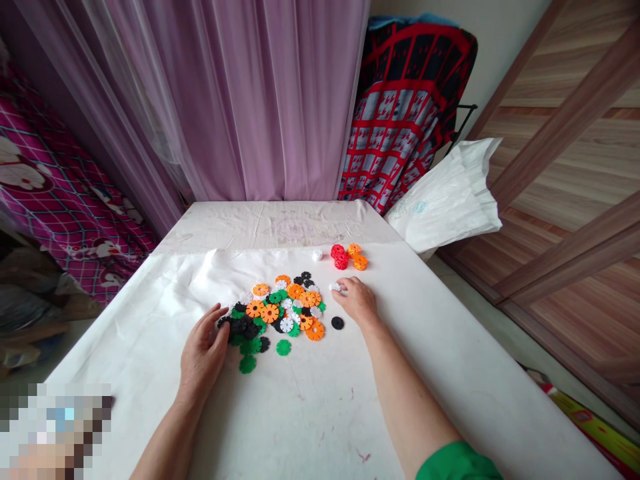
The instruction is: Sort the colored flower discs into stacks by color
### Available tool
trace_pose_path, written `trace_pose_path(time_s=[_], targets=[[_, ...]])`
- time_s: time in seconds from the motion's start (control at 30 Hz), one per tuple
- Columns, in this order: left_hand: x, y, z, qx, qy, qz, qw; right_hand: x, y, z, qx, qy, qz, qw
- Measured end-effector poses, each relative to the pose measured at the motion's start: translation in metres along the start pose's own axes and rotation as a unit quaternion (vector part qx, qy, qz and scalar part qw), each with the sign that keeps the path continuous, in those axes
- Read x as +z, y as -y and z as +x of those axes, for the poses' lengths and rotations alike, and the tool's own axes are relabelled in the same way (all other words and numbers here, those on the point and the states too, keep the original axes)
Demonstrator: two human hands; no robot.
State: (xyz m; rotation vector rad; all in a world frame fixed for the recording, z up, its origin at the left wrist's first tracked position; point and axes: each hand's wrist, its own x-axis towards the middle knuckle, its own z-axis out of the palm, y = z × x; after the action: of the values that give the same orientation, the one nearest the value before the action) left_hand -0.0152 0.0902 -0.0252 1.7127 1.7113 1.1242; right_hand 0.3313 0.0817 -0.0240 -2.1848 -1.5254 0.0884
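Note:
Notched plastic discs in orange, green, black and white lie in a loose pile (270, 313) on the white-covered table. At the pile's left edge is my left hand (204, 350), its fingers apart and touching the black discs. My right hand (356, 301), right of the pile, pinches a small white disc piece (335, 287) between thumb and fingers. A single black disc (337, 323) lies just below that hand. Beyond it stand a red stack (339, 257), orange stacks (359, 262) and a small white stack (317, 255).
A white bag (450, 193) leans at the table's far right corner. Purple curtains (270, 100) hang behind the table (300, 413). A red and black patterned cloth (395, 120) is at the back right, and a wooden cabinet (565, 220) stands on the right.

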Motion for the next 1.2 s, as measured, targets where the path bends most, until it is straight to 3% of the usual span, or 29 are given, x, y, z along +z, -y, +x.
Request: trace_pose_path(time_s=[0.13,0.37,0.5,0.57,0.7,0.77,0.93,1.2], targets=[[0.001,0.002,0.001,0.010,-0.004,0.002,1.000,-0.006,0.014,-0.007,-0.045,-0.020,0.014,0.999],[0.002,0.005,0.001,0.025,-0.006,0.005,1.000,-0.005,0.065,-0.033,-0.199,0.072,-0.005,0.977],[0.002,0.005,0.001,0.023,-0.005,0.004,1.000,0.005,0.084,-0.044,-0.272,0.092,0.054,0.957],[0.002,0.005,0.000,0.030,-0.004,0.004,1.000,0.005,0.085,-0.044,-0.263,0.092,0.087,0.957],[0.002,0.004,0.000,0.030,-0.004,0.008,1.000,-0.013,0.068,-0.033,-0.149,0.083,0.080,0.982],[0.003,0.003,0.001,0.028,-0.001,0.011,1.000,-0.027,0.057,-0.028,-0.112,0.114,0.054,0.986],[0.002,0.002,0.001,0.028,0.003,0.012,1.000,-0.040,0.046,-0.030,-0.143,0.197,0.003,0.970],[0.002,0.002,0.000,0.029,0.000,0.008,1.000,-0.025,0.050,-0.033,-0.147,0.209,0.016,0.967]])
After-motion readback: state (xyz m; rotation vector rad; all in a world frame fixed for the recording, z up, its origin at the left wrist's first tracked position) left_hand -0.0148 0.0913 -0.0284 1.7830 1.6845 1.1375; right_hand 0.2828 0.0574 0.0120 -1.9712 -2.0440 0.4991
